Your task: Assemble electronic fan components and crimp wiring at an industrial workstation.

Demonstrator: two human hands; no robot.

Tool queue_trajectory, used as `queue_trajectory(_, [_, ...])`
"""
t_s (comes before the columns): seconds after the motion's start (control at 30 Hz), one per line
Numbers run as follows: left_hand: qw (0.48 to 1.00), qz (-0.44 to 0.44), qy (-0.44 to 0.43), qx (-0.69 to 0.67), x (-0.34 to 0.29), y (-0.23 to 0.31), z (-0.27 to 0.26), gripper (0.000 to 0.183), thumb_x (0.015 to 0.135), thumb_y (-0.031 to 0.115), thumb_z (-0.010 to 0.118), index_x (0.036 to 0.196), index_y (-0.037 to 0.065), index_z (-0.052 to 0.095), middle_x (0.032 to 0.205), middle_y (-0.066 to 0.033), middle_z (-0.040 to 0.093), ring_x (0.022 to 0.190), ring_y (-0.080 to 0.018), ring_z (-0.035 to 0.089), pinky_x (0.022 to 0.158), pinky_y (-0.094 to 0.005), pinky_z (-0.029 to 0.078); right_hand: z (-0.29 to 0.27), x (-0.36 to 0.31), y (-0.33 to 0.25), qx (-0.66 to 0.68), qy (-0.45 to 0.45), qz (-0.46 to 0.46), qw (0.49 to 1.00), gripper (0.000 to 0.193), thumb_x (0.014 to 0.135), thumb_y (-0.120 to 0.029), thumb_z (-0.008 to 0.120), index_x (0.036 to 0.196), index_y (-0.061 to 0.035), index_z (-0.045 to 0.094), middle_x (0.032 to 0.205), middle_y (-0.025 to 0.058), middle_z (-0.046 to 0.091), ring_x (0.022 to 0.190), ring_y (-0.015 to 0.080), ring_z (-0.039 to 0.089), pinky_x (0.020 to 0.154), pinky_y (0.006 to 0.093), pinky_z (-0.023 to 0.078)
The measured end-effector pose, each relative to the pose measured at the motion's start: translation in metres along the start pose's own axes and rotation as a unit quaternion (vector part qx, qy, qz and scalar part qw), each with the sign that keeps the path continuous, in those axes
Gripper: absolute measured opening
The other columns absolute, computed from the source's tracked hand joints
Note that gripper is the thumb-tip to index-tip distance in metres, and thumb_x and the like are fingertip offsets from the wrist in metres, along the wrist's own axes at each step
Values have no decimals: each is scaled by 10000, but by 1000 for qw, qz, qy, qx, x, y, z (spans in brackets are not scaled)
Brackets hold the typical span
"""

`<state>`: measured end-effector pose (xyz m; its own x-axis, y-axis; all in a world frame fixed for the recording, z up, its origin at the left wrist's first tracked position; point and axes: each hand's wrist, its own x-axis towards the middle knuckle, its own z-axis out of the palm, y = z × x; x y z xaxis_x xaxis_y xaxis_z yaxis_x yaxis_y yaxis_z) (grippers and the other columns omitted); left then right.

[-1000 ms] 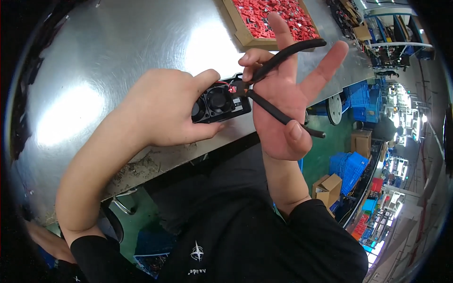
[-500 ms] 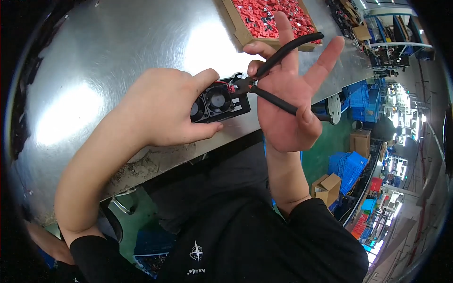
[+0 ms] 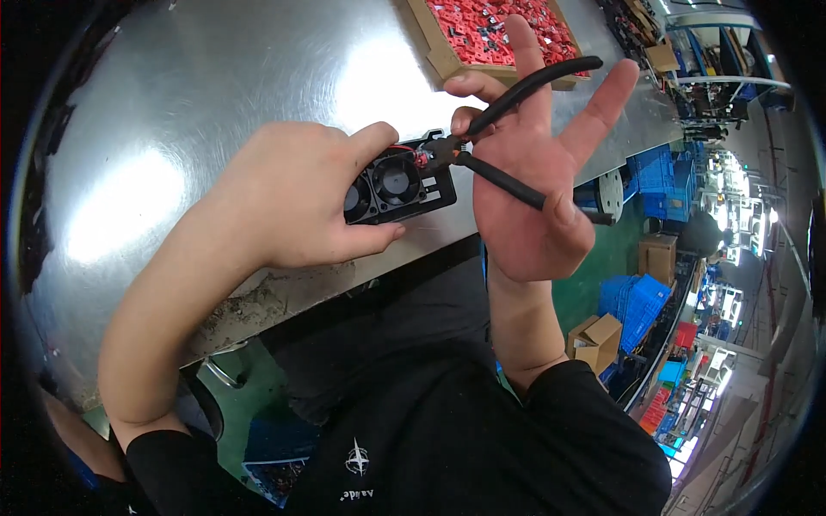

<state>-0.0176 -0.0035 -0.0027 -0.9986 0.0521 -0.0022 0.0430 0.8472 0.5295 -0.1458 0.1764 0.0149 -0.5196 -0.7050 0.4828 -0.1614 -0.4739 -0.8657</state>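
My left hand (image 3: 297, 198) grips a black plastic housing (image 3: 441, 191) from its left side, thumb along the near edge and fingers over the far edge. Small black fans (image 3: 396, 182) sit in this housing, with a thin red wire at the upper one's far edge. In my right hand (image 3: 525, 228) lies a pair of cutting pliers (image 3: 503, 180) with black handles spread wide. The thumb bears on the near handle and curled fingers hold the far one, while two other fingers stretch out. The plier jaws rest over the housing's right part, at the red wire; their exact bite is too small to tell.
A cardboard tray (image 3: 423, 39) full of small red parts stands at the far side of the metal table (image 3: 258, 64). Beyond the table's right edge are blue crates (image 3: 632, 301), an open cardboard box (image 3: 595, 340) and a white reel (image 3: 610, 196). Another person's arm (image 3: 82, 434) shows at lower left.
My right hand has shifted slightly to the right and its handles look a touch wider apart. The housing and my left hand have barely moved.
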Motion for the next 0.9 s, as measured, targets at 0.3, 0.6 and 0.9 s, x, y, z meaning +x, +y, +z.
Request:
queue_trajectory(0.3, [1000,-9,-19,8,0,0,0,725,784,513,764,1328,75,568,955,-221,709,911,-459,681,772,-539,529,4,10,-4,-27,54,32,998,1169,831,-605,730,1686,-398,-41,1640,296,231,1135,349,570,882,396,449])
queue_trajectory(0.6, [1000,-3,-17,15,0,-1,2,722,784,516,769,1328,84,570,970,-214,714,924,-452,684,786,-538,531,23,15,-11,-67,112,63,989,1248,780,-720,755,1697,-303,19,1542,299,389,954,288,623,764,334,474])
queue_trajectory(0.9, [1000,-4,-17,3,3,2,0,714,774,491,786,1328,87,586,1012,-213,725,942,-449,692,796,-537,539,30,23,-25,-150,77,171,971,1590,663,-879,761,1536,-341,-453,1724,336,2,1026,326,682,780,319,511])
